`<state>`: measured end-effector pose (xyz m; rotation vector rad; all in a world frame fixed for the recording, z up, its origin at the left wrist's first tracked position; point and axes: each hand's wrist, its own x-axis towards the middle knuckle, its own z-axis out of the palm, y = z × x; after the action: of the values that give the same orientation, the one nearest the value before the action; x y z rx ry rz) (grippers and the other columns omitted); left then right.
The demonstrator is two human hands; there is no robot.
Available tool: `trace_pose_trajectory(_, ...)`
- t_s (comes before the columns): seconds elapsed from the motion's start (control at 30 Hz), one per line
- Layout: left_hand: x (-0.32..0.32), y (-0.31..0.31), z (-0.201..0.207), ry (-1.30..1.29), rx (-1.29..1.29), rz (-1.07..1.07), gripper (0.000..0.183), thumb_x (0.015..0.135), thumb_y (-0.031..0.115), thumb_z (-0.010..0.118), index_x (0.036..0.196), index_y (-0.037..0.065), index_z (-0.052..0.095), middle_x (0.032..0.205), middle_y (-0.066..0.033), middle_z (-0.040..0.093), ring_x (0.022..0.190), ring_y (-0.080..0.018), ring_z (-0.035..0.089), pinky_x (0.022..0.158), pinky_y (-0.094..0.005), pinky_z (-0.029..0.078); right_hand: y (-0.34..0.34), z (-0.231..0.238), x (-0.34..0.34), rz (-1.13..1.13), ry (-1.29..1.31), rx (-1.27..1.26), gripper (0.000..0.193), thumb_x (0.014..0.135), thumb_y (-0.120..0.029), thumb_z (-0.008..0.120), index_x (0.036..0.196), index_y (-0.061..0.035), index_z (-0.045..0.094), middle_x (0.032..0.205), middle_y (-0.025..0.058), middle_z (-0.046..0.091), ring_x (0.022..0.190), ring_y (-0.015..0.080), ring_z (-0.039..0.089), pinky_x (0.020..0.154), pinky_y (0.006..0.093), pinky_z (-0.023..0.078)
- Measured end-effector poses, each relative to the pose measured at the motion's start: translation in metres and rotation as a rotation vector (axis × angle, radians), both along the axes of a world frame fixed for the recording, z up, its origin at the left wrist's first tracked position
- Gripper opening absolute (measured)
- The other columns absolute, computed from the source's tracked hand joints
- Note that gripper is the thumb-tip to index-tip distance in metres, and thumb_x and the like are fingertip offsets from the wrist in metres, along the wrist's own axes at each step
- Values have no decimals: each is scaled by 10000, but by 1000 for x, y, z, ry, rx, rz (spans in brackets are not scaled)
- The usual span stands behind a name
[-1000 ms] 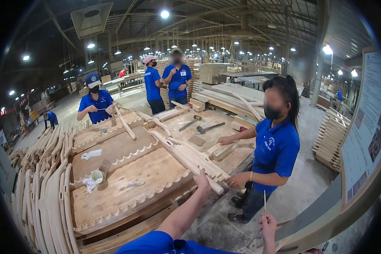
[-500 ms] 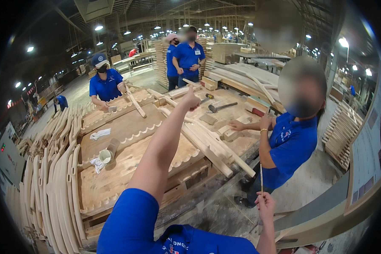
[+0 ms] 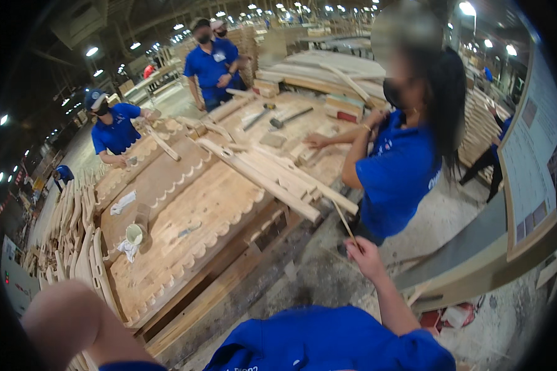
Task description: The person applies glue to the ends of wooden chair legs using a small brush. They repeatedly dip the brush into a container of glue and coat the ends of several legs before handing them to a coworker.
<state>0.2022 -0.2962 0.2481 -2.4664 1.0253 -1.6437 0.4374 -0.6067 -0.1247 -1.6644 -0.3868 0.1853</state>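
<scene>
My right hand (image 3: 365, 256) is closed round the lower end of a thin wooden stick (image 3: 344, 221), which points up and away toward the workbench's near right corner. At the lower left my bare left arm (image 3: 68, 315) is bent and blurred; the left hand itself is out of the picture. Beyond the stick, long pale wooden pieces (image 3: 260, 179) lie across the wooden workbench (image 3: 167, 238). A putty knife (image 3: 190, 229) rests on the bench top, with a small tub (image 3: 134, 234) and a white cloth (image 3: 128, 250) to its left.
A co-worker (image 3: 396, 167) stands at the bench's right, one hand on a wood block. Another person (image 3: 114, 127) works at the far left; two stand behind. A hammer (image 3: 291, 117) lies on the far bench. Curved wooden parts (image 3: 74, 229) crowd the left edge. A board (image 3: 535, 148) stands right.
My left arm, stretched over the bench before, has drawn back to the lower left. The right hand with the stick has risen and moved slightly left. The view has shifted; the co-worker has turned aside.
</scene>
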Motion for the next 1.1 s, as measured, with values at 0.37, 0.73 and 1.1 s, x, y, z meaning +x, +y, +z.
trace_pose_trajectory(0.37,44,-11,-180,960,-24,35,220,901,206,470,1040,90,596,926,-37,604,785,-128,554,604,-261,445,94,19,9,375,-57,64,197,878,-160,589,989,-3,632,699,-10,564,659,45,496,593,230,418)
trace_pose_trajectory(0.73,17,-3,-191,1048,-116,74,218,891,232,492,1013,86,600,924,-57,604,790,-157,554,612,-286,439,110,-6,-8,421,56,43,202,891,-178,585,977,-1,631,721,-8,584,669,52,534,605,223,446)
trace_pose_trajectory(1.1,-13,3,-200,1078,-229,52,223,880,257,514,986,82,604,922,-77,605,795,-186,554,619,-311,432,125,-17,-22,429,48,-4,200,899,-178,566,958,4,625,679,-17,558,630,56,506,572,227,416)
